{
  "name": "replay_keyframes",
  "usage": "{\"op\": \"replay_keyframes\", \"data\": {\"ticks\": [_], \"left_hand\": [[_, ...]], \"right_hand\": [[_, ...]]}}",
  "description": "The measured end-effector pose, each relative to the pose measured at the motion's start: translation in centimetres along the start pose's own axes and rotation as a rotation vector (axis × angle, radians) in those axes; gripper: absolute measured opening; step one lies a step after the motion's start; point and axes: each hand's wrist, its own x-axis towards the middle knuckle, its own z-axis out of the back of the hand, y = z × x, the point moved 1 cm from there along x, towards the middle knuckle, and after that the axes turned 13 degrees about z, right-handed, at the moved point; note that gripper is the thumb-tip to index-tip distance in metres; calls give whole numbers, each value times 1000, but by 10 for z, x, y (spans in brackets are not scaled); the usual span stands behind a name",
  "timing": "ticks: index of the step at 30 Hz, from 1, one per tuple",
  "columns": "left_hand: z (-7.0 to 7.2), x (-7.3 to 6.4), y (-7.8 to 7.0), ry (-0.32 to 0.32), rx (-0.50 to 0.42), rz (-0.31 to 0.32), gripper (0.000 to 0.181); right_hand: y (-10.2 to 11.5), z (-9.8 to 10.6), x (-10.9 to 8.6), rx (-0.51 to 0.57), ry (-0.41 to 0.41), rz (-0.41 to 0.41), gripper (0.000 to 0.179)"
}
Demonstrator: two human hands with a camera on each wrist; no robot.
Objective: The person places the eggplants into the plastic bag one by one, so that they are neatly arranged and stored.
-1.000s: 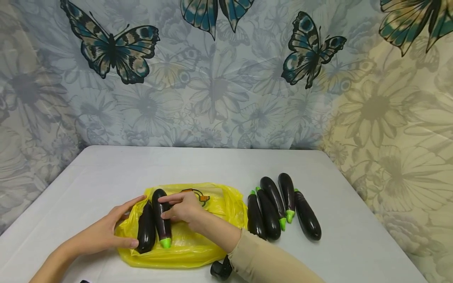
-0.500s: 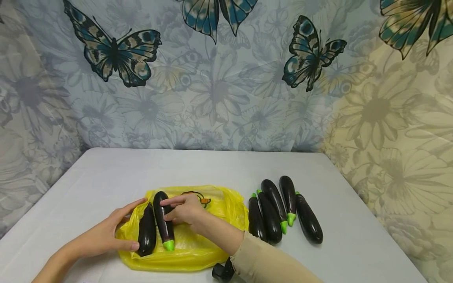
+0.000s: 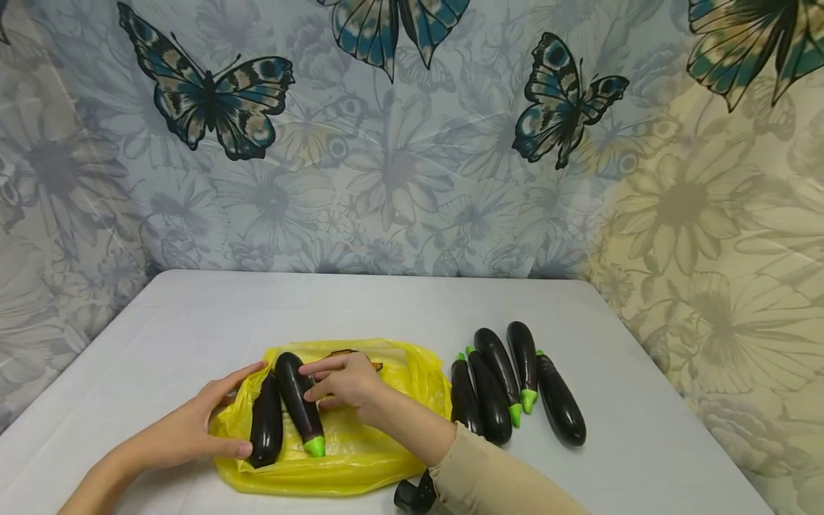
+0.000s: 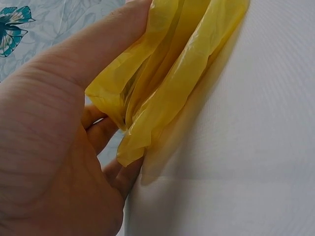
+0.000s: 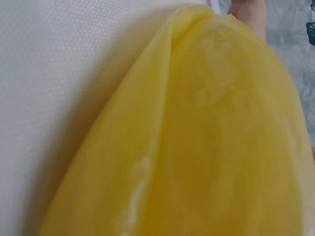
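A yellow plastic bag [image 3: 386, 458] lies on the table with two dark eggplants on it. My left hand [image 3: 187, 423] holds the bag's left end, its thumb touching the lower end of the left eggplant [image 3: 266, 422]. In the left wrist view, the fingers of the left hand [image 4: 64, 123] reach behind the bag's folded edge [image 4: 162, 98]. My right hand [image 3: 350, 386] has its fingertips against the right side of the second eggplant [image 3: 296, 400], which slants with its green stem end toward me. In the right wrist view, the bag [image 5: 211, 137] hides the fingers.
Several more eggplants [image 3: 494, 390] lie side by side right of the bag on the white table [image 3: 644, 429]. A black object [image 3: 412, 496] shows under the right sleeve [image 3: 496, 476]. A butterfly-patterned cloth [image 3: 386, 179] hangs behind the table.
The second eggplant has turned, its green stem end swinging to the right. My right hand has shifted slightly right, with its fingertips now nearer that eggplant's right side. My left hand has stayed put.
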Motion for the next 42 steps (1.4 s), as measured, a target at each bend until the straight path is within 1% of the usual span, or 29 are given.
{"op": "replay_keyframes", "data": {"ticks": [3, 6, 12, 15, 21, 28, 35, 42], "left_hand": [[-1, -1, 0, -5, 2, 2, 98], [-1, -1, -2, -12, 0, 0, 98], [0, -2, -3, -11, -1, -3, 98], [0, -1, -2, -12, -1, -10, 98], [0, 0, -2, -15, 1, -21, 98], [0, -1, -2, -27, 24, -17, 98], [2, -3, -1, -2, -1, 19, 98], [1, -2, -3, 7, -16, 13, 97]], "right_hand": [[1, 2, 0, 32, 10, -13, 29], [2, 6, 0, 57, 40, -15, 29], [3, 9, -1, 49, 122, -30, 27], [2, 8, -2, 62, 143, -40, 26], [0, 6, -3, 67, 116, -36, 26], [3, 7, -2, 42, 118, -67, 23], [5, 10, -2, 51, 112, -49, 21], [6, 12, -3, 45, 104, -48, 21]]}}
